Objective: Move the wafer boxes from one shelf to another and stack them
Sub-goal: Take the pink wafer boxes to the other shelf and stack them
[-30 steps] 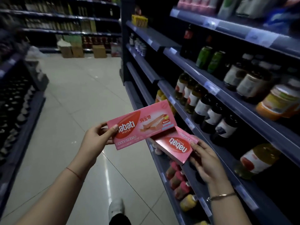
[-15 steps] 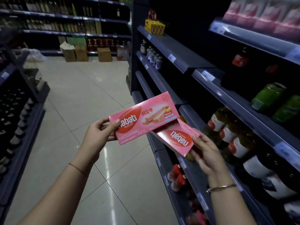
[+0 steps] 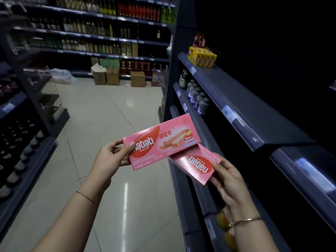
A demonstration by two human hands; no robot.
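Left hand [image 3: 111, 159] pinches the upper box [image 3: 161, 141], which runs off toward its 2 o'clock. Right hand [image 3: 228, 176] grips the lower box [image 3: 195, 165] at its 10 o'clock, under the upper box's right end.

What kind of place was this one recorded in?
Most likely a supermarket aisle: tiered shelves with price-label strips, rows of bottles at the far end, and cardboard cartons on the tiled floor.
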